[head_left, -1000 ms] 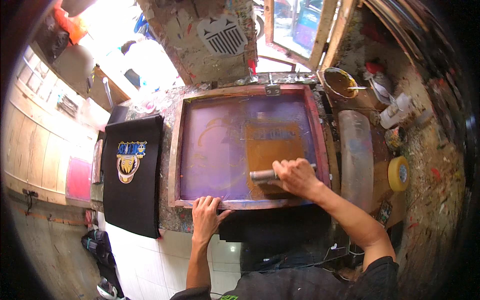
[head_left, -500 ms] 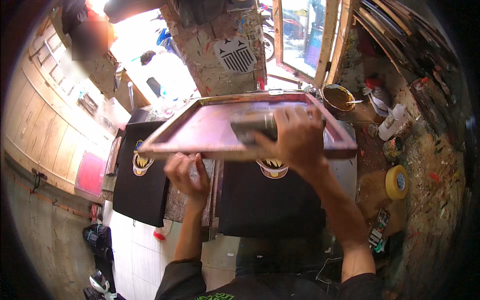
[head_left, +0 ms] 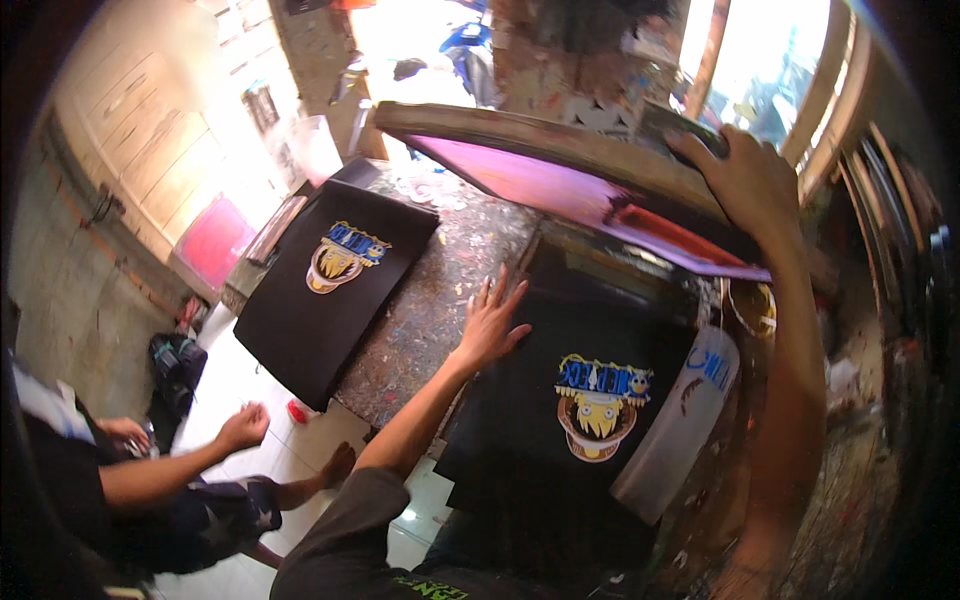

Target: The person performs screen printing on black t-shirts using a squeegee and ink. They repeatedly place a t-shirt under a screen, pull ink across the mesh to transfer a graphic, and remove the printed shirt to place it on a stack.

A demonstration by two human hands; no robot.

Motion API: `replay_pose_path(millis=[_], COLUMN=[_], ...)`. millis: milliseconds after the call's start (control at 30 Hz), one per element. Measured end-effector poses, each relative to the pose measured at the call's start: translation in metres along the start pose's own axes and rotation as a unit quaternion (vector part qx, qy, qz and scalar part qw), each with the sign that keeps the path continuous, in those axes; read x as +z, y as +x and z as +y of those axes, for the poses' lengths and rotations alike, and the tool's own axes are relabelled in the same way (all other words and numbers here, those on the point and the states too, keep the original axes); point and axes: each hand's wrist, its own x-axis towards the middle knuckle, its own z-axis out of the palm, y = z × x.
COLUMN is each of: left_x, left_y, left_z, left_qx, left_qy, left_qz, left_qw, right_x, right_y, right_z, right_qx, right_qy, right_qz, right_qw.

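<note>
A wood-framed printing screen (head_left: 560, 143) stands tilted up at the back, its pink mesh partly showing. My right hand (head_left: 745, 185) is at its upper right edge, fingers curled around a dark squeegee (head_left: 682, 128); whether it also grips the frame is hard to tell. Under the screen lies a black shirt (head_left: 530, 400) on a board, bearing a cartoon print (head_left: 598, 415) in yellow, brown and blue. My left hand (head_left: 493, 320) is spread flat at the shirt's left edge, holding nothing.
A second black printed shirt (head_left: 290, 320) lies on the paint-stained table (head_left: 400, 350) to the left. A pale, blue-marked strip (head_left: 690, 420) runs along the near shirt's right side. At lower left is another person, one hand (head_left: 243, 428) held out. A bucket (head_left: 750, 305) sits behind my right forearm.
The screen has gone from lying low over the shirt to tilted up, uncovering the print. My left hand left its front edge for the shirt. My view turned, and another person came into sight.
</note>
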Motion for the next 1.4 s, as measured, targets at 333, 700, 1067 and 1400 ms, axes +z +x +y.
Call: replay_pose_path(millis=[333,700,1067,1400], left_x=[-0.069,-0.114,-0.046,-0.061], left_y=[0.031,-0.033,-0.117,-0.128], left_z=[-0.085,-0.029,0.044,0.015], left_qx=[-0.307,0.001,0.072,0.071], left_qy=[-0.336,0.177,-0.104,-0.009], left_qz=[0.172,0.162,-0.172,-0.323], left_qw=[0.874,0.971,0.977,0.944], right_x=[-0.008,-0.001,0.012,-0.001], right_y=[0.009,0.006,0.018,0.026], right_z=[0.010,0.015,0.019,0.007], right_qx=[0.030,0.016,-0.062,-0.098], right_qy=[-0.080,-0.066,-0.016,0.128], right_qz=[-0.009,0.015,0.023,-0.019], right_qw=[0.996,0.998,0.998,0.987])
